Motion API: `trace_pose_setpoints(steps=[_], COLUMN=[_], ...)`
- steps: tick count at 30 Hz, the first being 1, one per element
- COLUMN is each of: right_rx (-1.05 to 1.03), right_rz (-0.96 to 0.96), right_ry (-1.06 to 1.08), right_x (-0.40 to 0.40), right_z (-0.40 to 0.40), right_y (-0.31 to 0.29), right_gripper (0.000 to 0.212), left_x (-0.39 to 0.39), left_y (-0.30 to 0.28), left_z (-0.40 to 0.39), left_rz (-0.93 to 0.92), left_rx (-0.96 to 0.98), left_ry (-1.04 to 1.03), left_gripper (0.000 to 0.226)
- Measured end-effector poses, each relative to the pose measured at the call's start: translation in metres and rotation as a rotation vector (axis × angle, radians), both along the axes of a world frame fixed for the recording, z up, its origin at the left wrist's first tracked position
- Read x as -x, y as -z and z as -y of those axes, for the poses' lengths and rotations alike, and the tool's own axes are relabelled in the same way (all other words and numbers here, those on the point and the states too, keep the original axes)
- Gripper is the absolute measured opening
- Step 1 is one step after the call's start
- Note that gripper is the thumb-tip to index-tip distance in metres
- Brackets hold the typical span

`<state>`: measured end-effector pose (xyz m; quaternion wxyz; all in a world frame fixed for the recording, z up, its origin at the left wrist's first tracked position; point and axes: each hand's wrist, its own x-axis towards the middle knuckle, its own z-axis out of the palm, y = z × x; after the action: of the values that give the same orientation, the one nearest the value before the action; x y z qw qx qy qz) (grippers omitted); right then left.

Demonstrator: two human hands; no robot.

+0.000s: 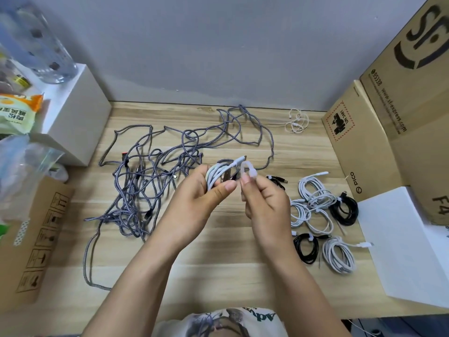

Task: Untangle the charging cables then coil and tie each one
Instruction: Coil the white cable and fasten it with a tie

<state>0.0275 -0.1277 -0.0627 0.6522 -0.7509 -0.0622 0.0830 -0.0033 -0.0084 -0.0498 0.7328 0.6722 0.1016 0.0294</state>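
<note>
The wooden table (218,276) is hemmed in on both sides. To the right stands a big cardboard box (418,93) printed with a large "SF" logo, "95338" and "www.sf-express.com"; a smaller box (359,152) leaning in front of it reads "PICO" and carries a red-bordered "UN 3481" label. A white sheet (408,246) lies below them. To the left are a white box (75,115), a brown carton (36,239) with a column of handling symbols, a clear plastic bag (24,166), a snack packet (17,113) with Chinese writing (too blurred to read) and a clear bottle (41,45).

On the left half of the table sprawls a grey tangle (150,181) of braided cables, one loop trailing towards the near edge. On the right lie finished coils: white coils (315,205), a black coil (343,210), a second black coil (306,248) and another white one (339,255). White earphones (297,122) sit near the wall.

Above the middle of the table, the left hand (204,190) grips a coiled white cable (216,175), fingers and thumb curled round the bundle. The right hand (264,198) pinches a pale tie (246,170) looped beside the coil.
</note>
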Motion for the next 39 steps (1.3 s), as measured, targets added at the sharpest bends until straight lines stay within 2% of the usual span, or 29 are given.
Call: trace_pose_setpoints(steps=[5, 8, 13, 15, 17, 19, 25, 29, 32, 35, 37, 39], right_rx=[0.118, 0.202, 0.179, 0.127, 0.047, -0.028, -0.154, -0.218, -0.278, -0.295, -0.287, -0.279], right_rz=[-0.073, -0.125, -0.169, -0.196, -0.236, -0.245, -0.164, -0.138, -0.149, -0.137, -0.138, -0.154], right_ry=[0.023, 0.031, 0.015, 0.003, -0.002, -0.031, -0.176, -0.191, -0.188, -0.207, -0.230, -0.241], right_x=[0.000, -0.001, -0.004, -0.005, -0.004, -0.004, -0.003, 0.000, 0.000, 0.001, 0.001, 0.002], right_z=[0.000, -0.003, -0.011, -0.013, -0.013, -0.013, -0.009, -0.010, -0.011, -0.010, -0.010, -0.010], right_y=[0.000, 0.002, -0.002, -0.005, -0.007, -0.008, -0.015, -0.017, -0.019, -0.020, -0.019, -0.019], right_gripper=[0.057, 0.055, 0.061, 0.057, 0.042, 0.036, 0.037, 0.039, 0.033, 0.032, 0.031, 0.032], left_x=[0.002, 0.003, 0.007, 0.007, 0.008, 0.007, 0.003, 0.002, 0.000, -0.002, -0.002, -0.002], left_y=[-0.005, -0.005, -0.003, -0.002, 0.001, 0.002, 0.005, 0.005, 0.005, 0.001, -0.003, -0.005], left_z=[-0.002, 0.000, 0.005, 0.007, 0.006, 0.004, 0.000, 0.001, 0.003, 0.006, 0.006, 0.005], left_rz=[0.021, 0.048, 0.072, 0.072, 0.071, 0.066, 0.096, 0.103, 0.099, 0.065, 0.017, 0.002], left_rx=[-0.119, -0.261, -0.487, -0.551, -0.568, -0.520, -0.392, -0.320, -0.274, -0.080, 0.053, 0.069], left_ry=[0.006, 0.010, -0.032, -0.030, -0.037, -0.031, 0.007, 0.015, 0.012, 0.049, 0.077, 0.099], left_gripper=[0.021, 0.023, 0.037, 0.039, 0.035, 0.031, 0.025, 0.027, 0.024, 0.024, 0.015, 0.019])
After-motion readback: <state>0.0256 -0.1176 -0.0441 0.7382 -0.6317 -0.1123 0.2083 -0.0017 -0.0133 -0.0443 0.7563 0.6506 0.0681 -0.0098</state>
